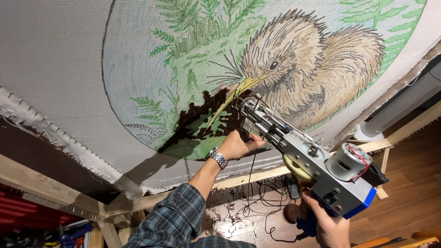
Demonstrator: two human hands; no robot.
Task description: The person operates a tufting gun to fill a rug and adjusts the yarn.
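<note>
A grey cloth [59,59] stretched on a wooden frame carries a round printed picture of a brown bird [303,59] among green ferns. A patch of dark brown tufted yarn [202,119] lies below the bird's beak. My left hand [236,144], with a metal wristwatch and plaid sleeve, grips the front handle of a silver and blue tufting gun [312,165]. My right hand [328,225] holds the gun's blue rear grip. The gun's needle tip [241,104] touches the cloth at the brown patch.
The wooden frame beam [55,190] runs along the cloth's lower edge. Brown yarn scraps and black cords [248,206] lie on the wooden floor, beside a ball of brown yarn [290,212]. A white appliance [404,108] stands at right.
</note>
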